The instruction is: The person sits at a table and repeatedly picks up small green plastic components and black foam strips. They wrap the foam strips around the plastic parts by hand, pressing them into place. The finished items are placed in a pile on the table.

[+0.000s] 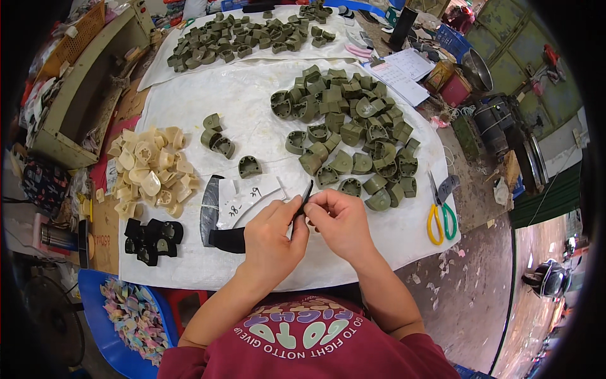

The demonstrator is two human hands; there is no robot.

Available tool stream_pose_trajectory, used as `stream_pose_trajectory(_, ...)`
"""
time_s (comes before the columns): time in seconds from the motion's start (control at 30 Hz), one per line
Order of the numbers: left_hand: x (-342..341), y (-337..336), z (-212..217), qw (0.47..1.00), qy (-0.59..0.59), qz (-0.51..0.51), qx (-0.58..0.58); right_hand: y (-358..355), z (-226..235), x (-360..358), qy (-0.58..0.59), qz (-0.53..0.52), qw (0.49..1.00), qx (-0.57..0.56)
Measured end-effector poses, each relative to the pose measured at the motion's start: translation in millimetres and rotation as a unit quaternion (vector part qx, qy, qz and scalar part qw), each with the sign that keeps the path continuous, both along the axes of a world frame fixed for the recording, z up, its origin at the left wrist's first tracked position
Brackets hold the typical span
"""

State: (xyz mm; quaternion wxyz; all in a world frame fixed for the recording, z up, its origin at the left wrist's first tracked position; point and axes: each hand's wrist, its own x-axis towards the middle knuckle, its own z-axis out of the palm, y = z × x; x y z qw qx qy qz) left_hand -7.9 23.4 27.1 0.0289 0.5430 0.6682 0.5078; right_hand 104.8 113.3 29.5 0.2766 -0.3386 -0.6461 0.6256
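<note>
In front of my chest, over the white-covered table (pixel 252 104), both hands meet at a narrow black piece (pixel 307 191), held upright and partly hidden by fingers. My left hand (pixel 273 235) pinches it from the left, its fingers closed. My right hand (pixel 341 221) closes thumb and fingers on its other side. Beside my left wrist lie black curved strips (pixel 211 215) and white paper patterns (pixel 249 197) with handwriting. One olive-green heel-shaped block (pixel 250 166) stands beyond the patterns, with a few more (pixel 218 138) farther left.
Piles of green blocks (pixel 353 120) cover the right and far table. Cream blocks (pixel 154 167) and black-covered ones (pixel 153 241) sit at left. Scissors (pixel 435 218) with yellow and green handles lie at the right edge. A blue basin (pixel 95 309) of colourful scraps is at lower left.
</note>
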Motion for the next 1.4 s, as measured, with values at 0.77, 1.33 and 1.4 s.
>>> stream_pose_trajectory(0.77, -21.6, -23.9, -11.7, 0.837, -0.522, -0.087, -0.137, -2.7, -15.8, 4.7, 0.001, 0.115, 0.991, -0.068)
stream_pose_trajectory(1.33, -68.9, -74.8, -60.6, 0.948, -0.244, 0.173, -0.107, 6.3, -20.0, 121.2, 0.34, -0.055, 0.931, -0.125)
stream_pose_trajectory(1.4, -78.6, -79.4, -65.0, 0.954, -0.207, 0.188, -0.105, 8.8, -21.2, 137.7, 0.384, -0.071, 0.912, -0.127)
